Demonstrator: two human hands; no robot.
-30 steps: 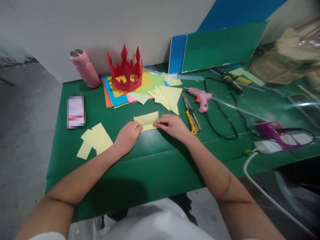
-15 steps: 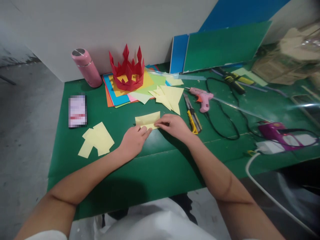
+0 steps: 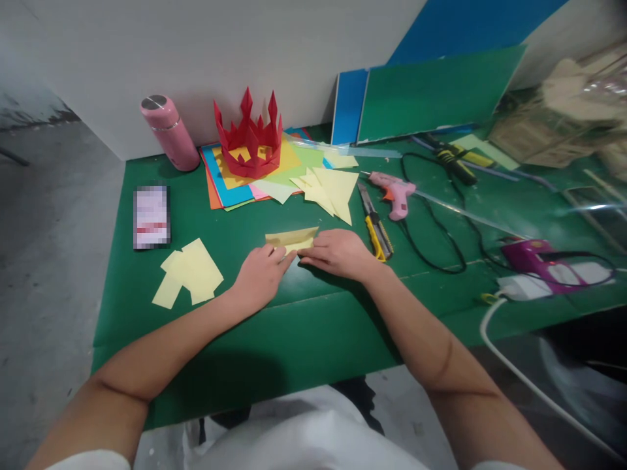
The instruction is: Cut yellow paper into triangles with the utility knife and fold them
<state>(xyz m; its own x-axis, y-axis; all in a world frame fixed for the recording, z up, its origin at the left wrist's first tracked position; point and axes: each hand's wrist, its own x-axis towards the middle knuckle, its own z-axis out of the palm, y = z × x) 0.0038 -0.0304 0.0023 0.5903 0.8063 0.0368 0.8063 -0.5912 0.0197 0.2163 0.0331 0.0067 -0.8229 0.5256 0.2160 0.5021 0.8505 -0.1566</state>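
Note:
A small pale yellow sheet of paper (image 3: 292,238) lies partly folded on the green table, its far flap tilted up. My left hand (image 3: 260,274) presses the paper's near left part, fingers bent and closed on it. On the other side, my right hand (image 3: 339,253) has its fingers together on the paper's near right part, the tips almost meeting those of my left. Both hands cover some of the near edge. Left of my left hand is a loose pile of yellow paper pieces (image 3: 198,267). A yellow box cutter (image 3: 376,230) lies just right of my right hand.
Behind the hands, a red paper crown (image 3: 252,153) stands on coloured sheets (image 3: 235,194), beside folded yellow papers (image 3: 333,189). A pink glue gun (image 3: 398,194) trails a black cord toward a purple power strip (image 3: 531,258). A phone (image 3: 151,217) and pink bottle (image 3: 171,134) stand left.
My right hand has shifted slightly nearer and left along the paper, its fingers now flatter against it. The paper's raised flap leans lower. My left hand is nearly still.

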